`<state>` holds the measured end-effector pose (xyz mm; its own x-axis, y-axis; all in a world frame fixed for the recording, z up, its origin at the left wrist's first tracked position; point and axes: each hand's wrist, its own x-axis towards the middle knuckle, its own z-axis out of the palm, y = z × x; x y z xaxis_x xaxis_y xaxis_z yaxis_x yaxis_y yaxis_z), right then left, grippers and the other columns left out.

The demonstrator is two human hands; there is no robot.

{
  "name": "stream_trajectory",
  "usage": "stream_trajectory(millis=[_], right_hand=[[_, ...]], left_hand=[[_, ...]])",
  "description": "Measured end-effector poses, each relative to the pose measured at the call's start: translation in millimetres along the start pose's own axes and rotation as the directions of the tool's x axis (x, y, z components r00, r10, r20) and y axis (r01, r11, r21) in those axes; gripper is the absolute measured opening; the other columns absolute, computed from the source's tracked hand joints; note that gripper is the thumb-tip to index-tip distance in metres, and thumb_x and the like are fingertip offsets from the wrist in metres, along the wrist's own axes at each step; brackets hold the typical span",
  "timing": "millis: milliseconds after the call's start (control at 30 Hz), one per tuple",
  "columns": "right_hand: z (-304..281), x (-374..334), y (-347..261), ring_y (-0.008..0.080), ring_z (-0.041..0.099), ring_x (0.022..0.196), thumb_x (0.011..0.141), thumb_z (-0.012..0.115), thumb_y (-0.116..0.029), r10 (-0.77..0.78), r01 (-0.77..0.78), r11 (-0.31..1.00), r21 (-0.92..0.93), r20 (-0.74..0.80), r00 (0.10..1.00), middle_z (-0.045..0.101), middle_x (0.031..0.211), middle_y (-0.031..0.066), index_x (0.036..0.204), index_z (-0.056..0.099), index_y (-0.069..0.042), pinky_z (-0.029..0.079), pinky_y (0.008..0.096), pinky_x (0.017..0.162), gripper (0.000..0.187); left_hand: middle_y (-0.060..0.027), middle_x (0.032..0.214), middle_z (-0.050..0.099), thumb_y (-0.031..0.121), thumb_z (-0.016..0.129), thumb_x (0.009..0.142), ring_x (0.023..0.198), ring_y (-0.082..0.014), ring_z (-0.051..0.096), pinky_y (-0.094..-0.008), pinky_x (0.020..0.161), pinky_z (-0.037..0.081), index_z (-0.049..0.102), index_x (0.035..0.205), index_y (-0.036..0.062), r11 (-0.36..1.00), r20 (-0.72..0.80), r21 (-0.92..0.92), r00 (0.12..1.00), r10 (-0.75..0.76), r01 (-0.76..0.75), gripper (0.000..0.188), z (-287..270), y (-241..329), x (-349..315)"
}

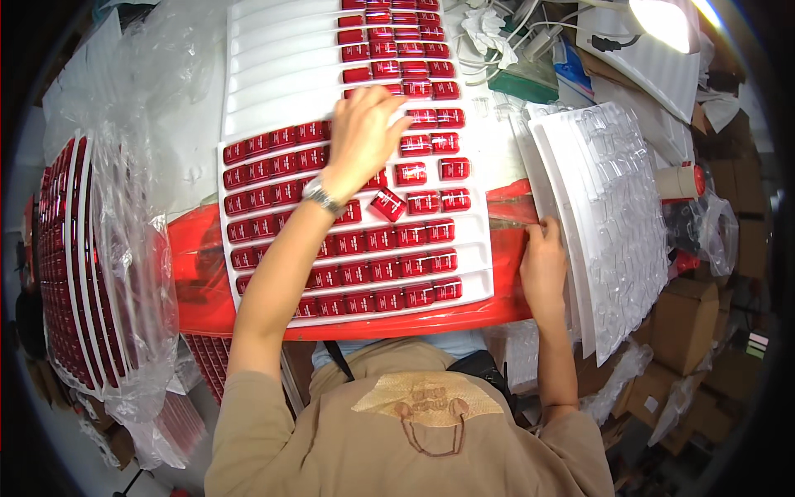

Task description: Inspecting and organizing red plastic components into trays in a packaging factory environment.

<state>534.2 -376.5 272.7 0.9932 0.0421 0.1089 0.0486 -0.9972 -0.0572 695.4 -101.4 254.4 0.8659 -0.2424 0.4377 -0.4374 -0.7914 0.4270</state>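
Note:
My left hand (362, 137), with a watch on its wrist, reaches over a white ridged tray (273, 87). Its fingers are apart and curved above the rows, and I see nothing held between them. Small glossy red blocks with pale print lie in rows on the tray; one loose red block (387, 205) sits tilted out of line below the hand. Right of the tray, my right hand (544, 265) is closed, fingertips pressed together beside the red table covering (509, 286). Whatever those fingertips hold, if anything, is too small to make out.
A stack of clear and white moulded trays (609, 207) leans at the right. On the left stand upright trays of red blocks (70, 265) partly wrapped in clear plastic (137, 290). Cables (530, 33), a lamp (667, 23) and cardboard boxes (683, 323) crowd the far and right sides.

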Motion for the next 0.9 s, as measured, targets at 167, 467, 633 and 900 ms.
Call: stream_trajectory(millis=[167, 467, 633, 900], right_hand=[[-6, 20, -5, 0.0353, 0.060, 0.078, 0.074, 0.056, 0.010, 0.028, 0.040, 0.908, 0.417, -0.157, 0.987, 0.061, 0.092, 0.0178, 0.087, 0.061, 0.004, 0.049, 0.0397, 0.070, 0.015], [-32, 13, -8, 0.0360, 0.061, 0.092, 0.084, 0.052, 0.003, 0.032, 0.022, 0.937, 0.350, -0.149, 0.988, 0.060, 0.111, 0.0189, 0.111, 0.057, 0.003, 0.050, 0.0429, 0.076, 0.027], [0, 29, -22, 0.0345, 0.057, 0.102, 0.086, 0.058, -0.009, 0.007, -0.004, 0.997, 0.073, -0.036, 0.999, 0.049, 0.127, 0.0162, 0.118, 0.054, -0.002, 0.050, 0.0428, 0.079, 0.033], [-20, 78, -45, 0.0055, 0.055, 0.057, 0.087, 0.063, -0.008, 0.138, -0.124, 0.064, 0.990, 0.114, 0.984, 0.060, 0.079, 0.0027, 0.094, 0.064, 0.000, 0.042, 0.0177, 0.049, 0.010]], left_hand=[[-0.0030, 0.100, 0.059, 0.024, 0.074, 0.075, 0.091, -0.0194, 0.053, -0.0339, 0.080, 0.041, 0.069, 0.105, 0.0079, 0.996, 0.111, 0.089, 0.994, -0.019, 0.009, 0.035, -28, -29, -25], [-0.0053, 0.098, 0.062, 0.020, 0.071, 0.078, 0.096, -0.0195, 0.055, -0.0334, 0.086, 0.040, 0.066, 0.101, 0.0043, 0.996, 0.109, 0.051, 0.992, 0.067, -0.073, 0.028, -24, -40, -11], [-0.0078, 0.097, 0.065, 0.019, 0.072, 0.079, 0.087, -0.0205, 0.061, -0.0344, 0.077, 0.048, 0.064, 0.100, 0.0049, 0.942, 0.050, -0.312, 0.992, -0.113, 0.123, 0.027, -38, -17, -13], [-0.0058, 0.104, 0.060, 0.000, 0.070, 0.078, 0.092, -0.0114, 0.057, -0.0251, 0.085, 0.048, 0.061, 0.109, 0.0003, 0.631, 0.209, -0.744, 0.973, -0.096, 0.221, 0.032, -50, 22, -58]])
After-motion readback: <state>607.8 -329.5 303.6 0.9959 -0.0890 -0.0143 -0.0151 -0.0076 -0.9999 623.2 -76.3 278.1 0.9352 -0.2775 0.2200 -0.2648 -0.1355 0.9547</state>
